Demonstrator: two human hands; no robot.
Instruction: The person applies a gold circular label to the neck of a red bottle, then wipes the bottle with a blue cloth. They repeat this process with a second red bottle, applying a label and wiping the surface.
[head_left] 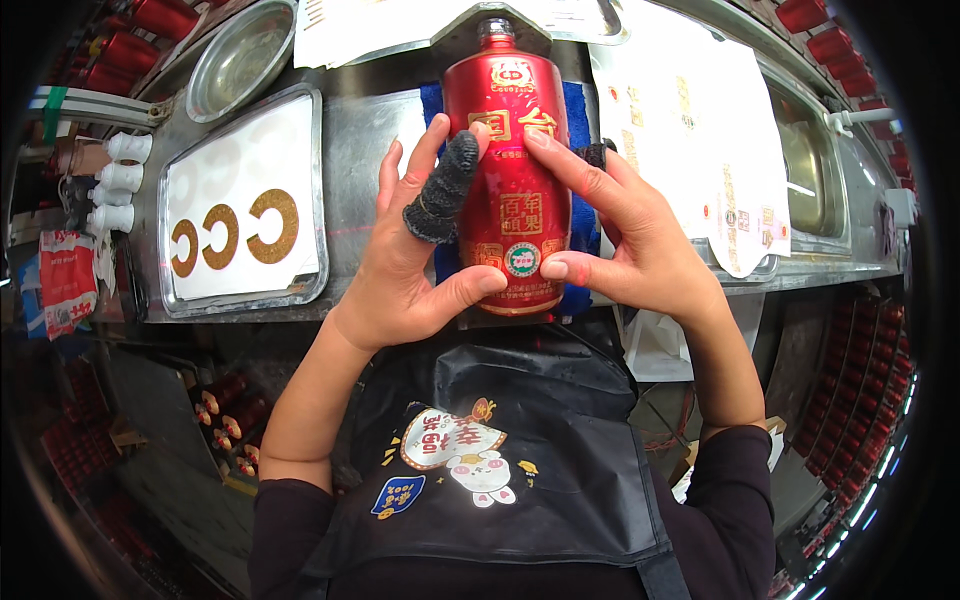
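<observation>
A glossy red bottle (512, 180) with a dark cap and gold lettering lies on its back, its neck pointing away from me. My left hand (400, 250) grips its left side, thumb on the lower front and index finger near the upper gold lettering. A dark knitted finger sleeve (445, 190) covers one of its fingers. From the other side my right hand (640, 235) holds the bottle, thumb beside a small round white-and-green sticker (522, 260), index finger on the upper lettering. Another dark sleeve shows partly behind that index finger. Blue cloth (578, 115) lies under the bottle.
Left of me a metal tray (321, 215) carries a white sheet with gold C-shaped pieces (221, 236). A metal bowl (240, 60) sits behind it. To the right lies a white decal sheet (690, 110) beside another metal tray (815, 170). Red bottles (850, 65) line both sides.
</observation>
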